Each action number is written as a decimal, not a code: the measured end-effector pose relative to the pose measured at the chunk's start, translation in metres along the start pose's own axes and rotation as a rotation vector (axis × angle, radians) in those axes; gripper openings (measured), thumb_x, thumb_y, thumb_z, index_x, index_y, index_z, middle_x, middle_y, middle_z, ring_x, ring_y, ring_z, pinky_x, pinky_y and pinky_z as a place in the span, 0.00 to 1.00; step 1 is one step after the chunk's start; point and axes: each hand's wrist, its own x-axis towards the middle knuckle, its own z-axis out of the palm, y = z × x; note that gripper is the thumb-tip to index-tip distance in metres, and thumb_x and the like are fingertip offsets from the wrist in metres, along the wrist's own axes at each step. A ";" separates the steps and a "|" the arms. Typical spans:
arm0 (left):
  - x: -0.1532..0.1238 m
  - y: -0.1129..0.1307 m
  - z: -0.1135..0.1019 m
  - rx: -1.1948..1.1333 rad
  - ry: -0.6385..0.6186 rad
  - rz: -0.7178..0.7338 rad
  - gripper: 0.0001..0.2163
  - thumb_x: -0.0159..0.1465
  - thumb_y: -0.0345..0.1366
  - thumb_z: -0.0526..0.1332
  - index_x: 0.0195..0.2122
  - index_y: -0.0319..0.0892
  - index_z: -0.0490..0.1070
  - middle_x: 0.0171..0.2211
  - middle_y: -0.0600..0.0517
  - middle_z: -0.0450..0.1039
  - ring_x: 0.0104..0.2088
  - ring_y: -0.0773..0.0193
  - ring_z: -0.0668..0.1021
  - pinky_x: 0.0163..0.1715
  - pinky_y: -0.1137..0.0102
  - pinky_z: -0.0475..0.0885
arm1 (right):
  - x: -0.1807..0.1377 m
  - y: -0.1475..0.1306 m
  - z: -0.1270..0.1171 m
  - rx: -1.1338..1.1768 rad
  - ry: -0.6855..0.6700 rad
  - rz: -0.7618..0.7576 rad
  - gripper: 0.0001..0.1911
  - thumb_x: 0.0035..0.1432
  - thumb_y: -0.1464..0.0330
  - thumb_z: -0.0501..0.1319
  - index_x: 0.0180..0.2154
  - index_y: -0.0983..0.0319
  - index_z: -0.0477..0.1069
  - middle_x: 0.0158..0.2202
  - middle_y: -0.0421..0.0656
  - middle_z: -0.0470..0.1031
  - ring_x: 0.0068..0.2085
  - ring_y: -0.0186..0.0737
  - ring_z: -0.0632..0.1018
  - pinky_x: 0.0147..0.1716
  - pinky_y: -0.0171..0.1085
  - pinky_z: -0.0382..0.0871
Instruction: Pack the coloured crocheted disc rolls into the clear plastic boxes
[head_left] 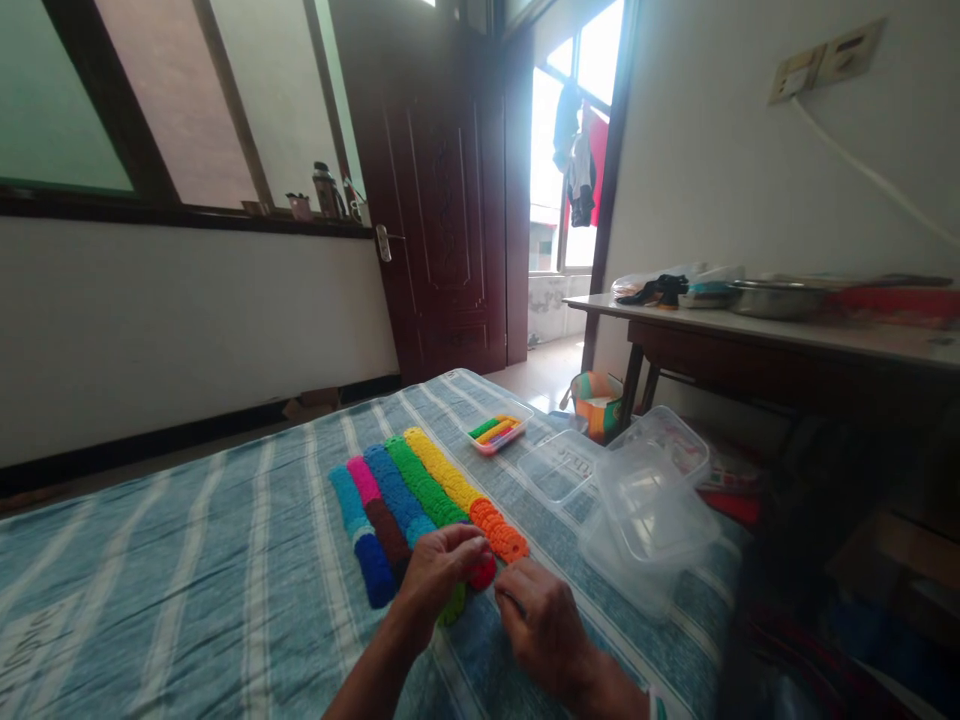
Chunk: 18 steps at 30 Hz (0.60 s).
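Rows of overlapping small crocheted pieces lie side by side on the striped cloth, among them a yellow row (442,465), a green row (420,480) and a blue row (394,490). Orange crocheted pieces (499,530) follow on from the yellow. My left hand (442,565) is over the near ends of the rows, thumb and fingers pinched together beside a red crocheted piece (482,572). Just to its right, my right hand (544,615) has its fingers curled closed, close to the orange end. Whatever either hand pinches is too small or hidden to make out.
Beyond the rows stands a clear plastic box (495,435) with colourful crocheted pieces inside. Several clear containers and lids (652,505) are piled at the right. The striped cloth (225,570) spreads left. A table (720,325) holding a metal basin (776,298) stands along the right wall.
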 end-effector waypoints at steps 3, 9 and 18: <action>-0.009 -0.003 0.006 0.010 -0.015 0.009 0.14 0.44 0.43 0.73 0.28 0.38 0.78 0.25 0.47 0.79 0.27 0.61 0.79 0.30 0.69 0.73 | 0.001 -0.003 -0.004 -0.008 0.006 -0.012 0.12 0.58 0.78 0.51 0.26 0.59 0.65 0.25 0.40 0.71 0.27 0.38 0.72 0.26 0.36 0.59; -0.018 -0.013 0.010 0.033 0.009 0.050 0.13 0.45 0.44 0.71 0.27 0.40 0.80 0.25 0.48 0.79 0.30 0.60 0.79 0.32 0.69 0.73 | -0.001 -0.005 -0.005 0.020 -0.026 -0.020 0.12 0.58 0.78 0.51 0.28 0.59 0.68 0.25 0.41 0.72 0.27 0.38 0.73 0.26 0.36 0.60; -0.033 -0.026 0.010 0.062 0.111 0.159 0.12 0.48 0.45 0.69 0.29 0.43 0.81 0.30 0.48 0.81 0.33 0.56 0.80 0.34 0.68 0.76 | 0.000 -0.008 -0.016 -0.015 -0.109 -0.036 0.13 0.64 0.75 0.50 0.32 0.60 0.71 0.27 0.43 0.73 0.30 0.39 0.74 0.29 0.36 0.62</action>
